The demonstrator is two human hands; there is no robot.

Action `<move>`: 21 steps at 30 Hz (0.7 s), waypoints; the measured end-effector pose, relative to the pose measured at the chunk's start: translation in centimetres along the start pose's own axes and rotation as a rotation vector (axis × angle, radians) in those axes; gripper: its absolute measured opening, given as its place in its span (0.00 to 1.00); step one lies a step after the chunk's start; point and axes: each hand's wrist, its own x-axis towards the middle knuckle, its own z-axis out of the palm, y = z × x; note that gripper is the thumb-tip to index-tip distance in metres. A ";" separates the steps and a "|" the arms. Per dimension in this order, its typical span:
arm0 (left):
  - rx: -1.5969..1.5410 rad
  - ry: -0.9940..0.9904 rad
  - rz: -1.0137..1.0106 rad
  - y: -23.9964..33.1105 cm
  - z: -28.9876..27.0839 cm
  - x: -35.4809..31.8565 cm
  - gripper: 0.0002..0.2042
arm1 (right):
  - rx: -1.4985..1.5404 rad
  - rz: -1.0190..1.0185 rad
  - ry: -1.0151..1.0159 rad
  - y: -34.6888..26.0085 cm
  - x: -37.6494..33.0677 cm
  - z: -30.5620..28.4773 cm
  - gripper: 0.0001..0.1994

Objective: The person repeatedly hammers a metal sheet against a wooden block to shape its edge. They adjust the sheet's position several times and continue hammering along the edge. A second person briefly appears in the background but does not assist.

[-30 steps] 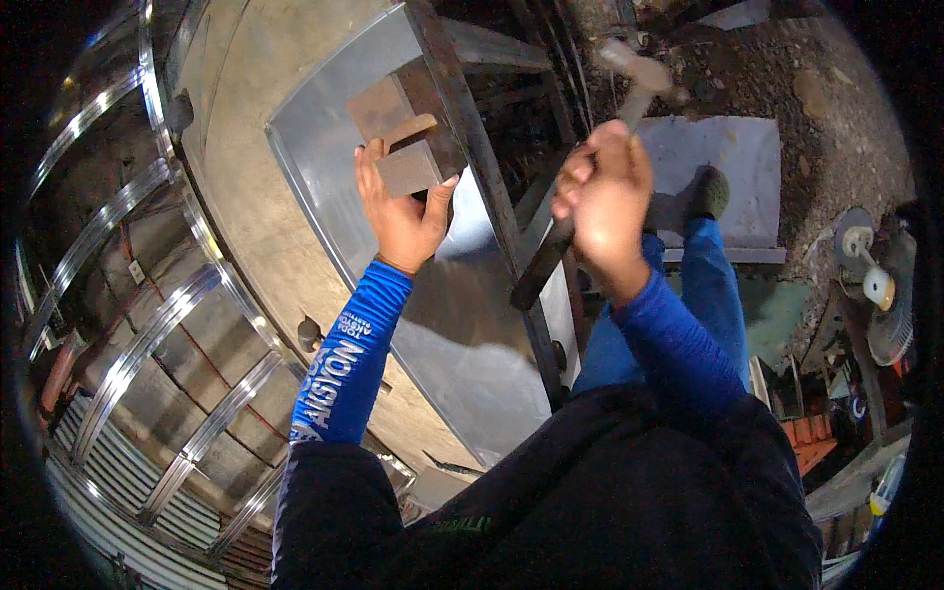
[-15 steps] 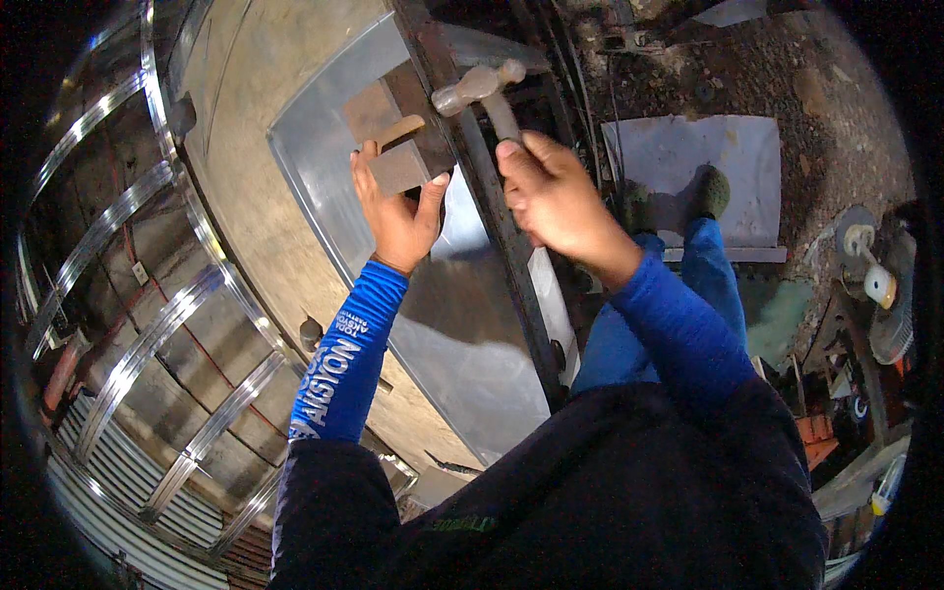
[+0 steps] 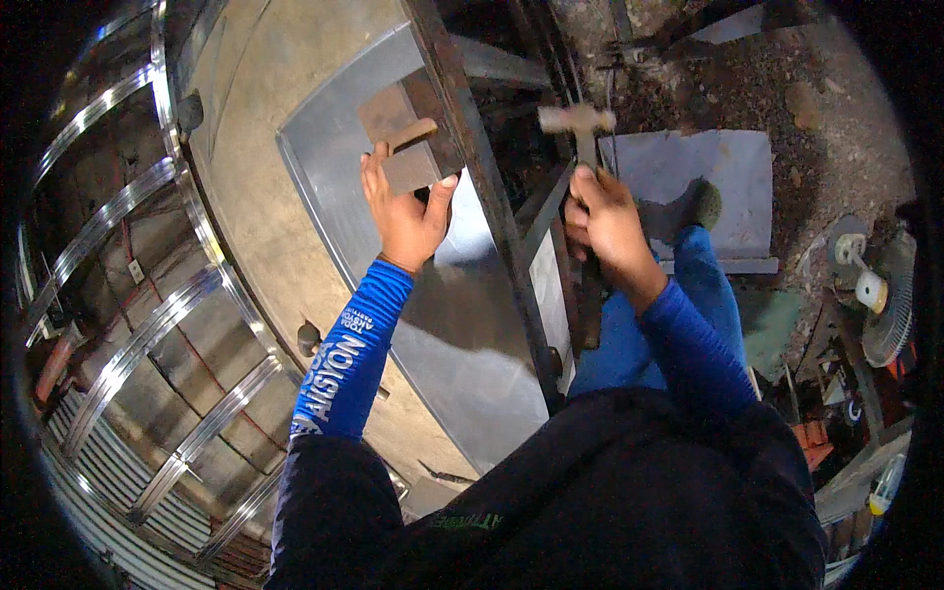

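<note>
The brown block (image 3: pixel 411 170), with a narrow raised strip across its top, sits on a shiny metal sheet (image 3: pixel 497 379), close against the dark metal bar (image 3: pixel 477 157) that runs along the near edge of the worktop (image 3: pixel 236 118). The left hand (image 3: pixel 405 226) grips the block's closer end, fingers along one side and thumb on the other. To the right, beyond the bar, the right hand (image 3: pixel 612 231) has its fingers wrapped round the handle of a hammer (image 3: pixel 578 120), whose slightly blurred head is up in the air, apart from the block. The sheet lies over the tan, scuffed worktop, mirroring light in bright patches and carrying a dark shadow below the left hand. Left of the worktop stands a curving frame of bright metal bars (image 3: pixel 106 379), with ribbed panels (image 3: pixel 103 467) toward the lower corner. On the right, a foot (image 3: pixel 705 205) rests on a pale flat sheet (image 3: pixel 752 172) laid over dark, gritty ground (image 3: pixel 806 98); farther right are a fan (image 3: pixel 890 329) and a reddish-orange object (image 3: pixel 814 440) among dim clutter.
</note>
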 end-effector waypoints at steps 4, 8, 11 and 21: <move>-0.168 0.044 -0.170 0.0 -0.4 0.7 0.43 | -0.070 0.055 -0.045 2.8 -0.3 -2.2 0.18; -0.154 0.142 -0.106 -0.1 -0.7 1.0 0.47 | -0.080 0.078 -0.053 0.1 -1.0 -0.3 0.16; -0.198 0.157 -0.129 -0.2 -0.5 1.9 0.46 | -0.091 0.006 -0.038 -1.8 0.2 0.3 0.15; -0.343 0.041 -0.033 -1.6 -0.7 2.6 0.40 | 0.364 -0.201 0.239 -5.2 2.1 0.5 0.14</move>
